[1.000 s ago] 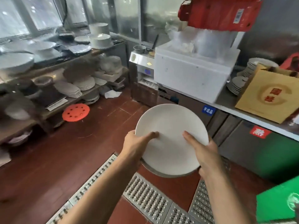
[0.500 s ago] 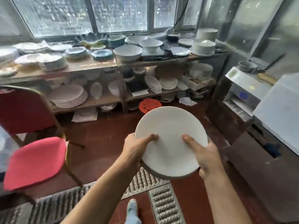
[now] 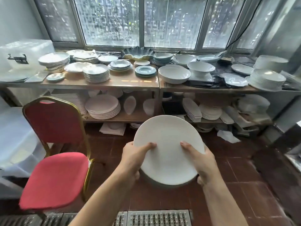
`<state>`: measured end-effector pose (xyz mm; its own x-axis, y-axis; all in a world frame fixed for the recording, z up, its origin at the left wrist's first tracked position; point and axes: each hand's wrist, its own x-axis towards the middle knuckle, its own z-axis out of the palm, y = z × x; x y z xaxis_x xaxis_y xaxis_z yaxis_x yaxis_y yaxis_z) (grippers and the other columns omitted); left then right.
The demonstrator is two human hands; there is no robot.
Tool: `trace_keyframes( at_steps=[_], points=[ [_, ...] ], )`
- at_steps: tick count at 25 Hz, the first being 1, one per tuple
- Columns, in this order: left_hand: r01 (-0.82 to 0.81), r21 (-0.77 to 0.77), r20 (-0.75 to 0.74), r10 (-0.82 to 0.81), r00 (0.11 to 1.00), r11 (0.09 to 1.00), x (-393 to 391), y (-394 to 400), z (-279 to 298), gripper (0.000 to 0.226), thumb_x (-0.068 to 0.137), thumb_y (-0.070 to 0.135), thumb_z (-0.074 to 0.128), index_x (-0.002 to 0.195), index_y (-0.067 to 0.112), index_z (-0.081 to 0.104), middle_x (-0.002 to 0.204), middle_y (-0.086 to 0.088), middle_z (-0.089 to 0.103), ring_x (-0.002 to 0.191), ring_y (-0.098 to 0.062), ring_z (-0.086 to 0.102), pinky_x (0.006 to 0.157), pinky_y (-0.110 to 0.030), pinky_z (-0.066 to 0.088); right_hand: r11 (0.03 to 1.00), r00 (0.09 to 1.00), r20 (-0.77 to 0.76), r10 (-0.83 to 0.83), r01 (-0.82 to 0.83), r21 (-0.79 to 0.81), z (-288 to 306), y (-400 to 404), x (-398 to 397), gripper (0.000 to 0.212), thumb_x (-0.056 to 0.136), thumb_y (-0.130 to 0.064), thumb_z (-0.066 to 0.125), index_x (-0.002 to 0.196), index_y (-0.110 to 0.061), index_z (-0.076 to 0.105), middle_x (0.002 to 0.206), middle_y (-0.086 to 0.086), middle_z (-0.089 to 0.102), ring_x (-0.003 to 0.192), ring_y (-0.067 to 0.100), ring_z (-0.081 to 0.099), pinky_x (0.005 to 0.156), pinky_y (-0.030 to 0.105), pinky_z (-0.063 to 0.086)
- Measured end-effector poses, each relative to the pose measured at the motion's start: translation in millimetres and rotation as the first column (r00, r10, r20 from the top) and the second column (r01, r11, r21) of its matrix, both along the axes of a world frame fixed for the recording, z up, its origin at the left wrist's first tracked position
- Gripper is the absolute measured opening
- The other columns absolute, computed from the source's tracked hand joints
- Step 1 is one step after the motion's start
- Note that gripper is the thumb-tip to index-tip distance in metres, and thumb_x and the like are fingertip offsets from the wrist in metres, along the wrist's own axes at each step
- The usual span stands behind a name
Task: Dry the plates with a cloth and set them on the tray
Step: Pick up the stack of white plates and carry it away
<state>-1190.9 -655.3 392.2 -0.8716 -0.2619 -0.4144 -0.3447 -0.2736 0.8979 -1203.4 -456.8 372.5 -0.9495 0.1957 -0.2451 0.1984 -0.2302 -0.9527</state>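
A round white plate [image 3: 168, 144] is held at chest height over the red tile floor, tilted with its face toward me. A second rim shows under its lower edge, so there may be more than one plate in the stack. My left hand [image 3: 132, 158] grips the left edge, thumb lying across the face. My right hand [image 3: 201, 159] grips the right edge the same way, fingers hidden behind the plate. No cloth and no tray show in this view.
A red chair with a gold frame [image 3: 55, 160] stands close on the left. Ahead, a two-level shelf [image 3: 104, 83] under the window carries several stacks of plates and bowls. Metal floor drain grates [image 3: 156, 217] run along the bottom edge.
My view has swung left, away from the white machine and counter, to face the window shelves. The plate stays between both hands in the same grip.
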Motion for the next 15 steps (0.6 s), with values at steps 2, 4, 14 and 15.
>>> trace_keyframes(
  at_steps=[2, 4, 14, 15],
  points=[
    [-0.044, -0.003, 0.002, 0.044, 0.999, 0.999, -37, -18, -2, 0.035, 0.072, 0.015, 0.086, 0.101, 0.006, 0.071, 0.091, -0.011, 0.077, 0.077, -0.024, 0.074, 0.057, -0.028, 0.056, 1.0, 1.0, 0.013, 0.025, -0.025, 0.013, -4, -18, -45, 0.044, 0.076, -0.022, 0.089, 0.116, -0.019, 0.071, 0.098, 0.006, 0.079, 0.087, 0.027, 0.077, 0.064, 0.036, 0.061],
    [-0.084, 0.002, 0.009, 0.084, 0.996, 0.996, -75, -31, -5, 0.032, 0.072, 0.014, 0.086, 0.099, 0.006, 0.071, 0.087, -0.009, 0.077, 0.071, -0.02, 0.073, 0.051, -0.024, 0.053, 0.998, 0.998, 0.018, 0.064, -0.064, 0.007, -9, -32, -90, 0.041, 0.076, -0.022, 0.088, 0.114, -0.018, 0.072, 0.097, 0.005, 0.08, 0.086, 0.026, 0.077, 0.063, 0.035, 0.061],
    [-0.233, 0.02, -0.007, 0.233, 0.972, 0.972, -307, -81, -18, 0.027, 0.075, 0.009, 0.082, 0.101, 0.005, 0.074, 0.088, -0.007, 0.079, 0.077, -0.022, 0.076, 0.057, -0.027, 0.057, 0.969, 0.968, 0.051, 0.246, -0.245, -0.018, -23, -92, -361, 0.038, 0.079, -0.02, 0.087, 0.114, -0.019, 0.072, 0.101, 0.006, 0.079, 0.09, 0.027, 0.077, 0.07, 0.037, 0.062],
    [-0.25, 0.024, -0.009, 0.25, 0.968, 0.968, -328, -87, -17, 0.027, 0.075, 0.009, 0.082, 0.101, 0.005, 0.074, 0.088, -0.007, 0.079, 0.077, -0.022, 0.076, 0.057, -0.027, 0.057, 0.965, 0.964, 0.052, 0.261, -0.261, -0.012, -22, -98, -386, 0.037, 0.079, -0.02, 0.086, 0.113, -0.019, 0.072, 0.1, 0.007, 0.079, 0.089, 0.027, 0.077, 0.07, 0.038, 0.062]
  ],
)
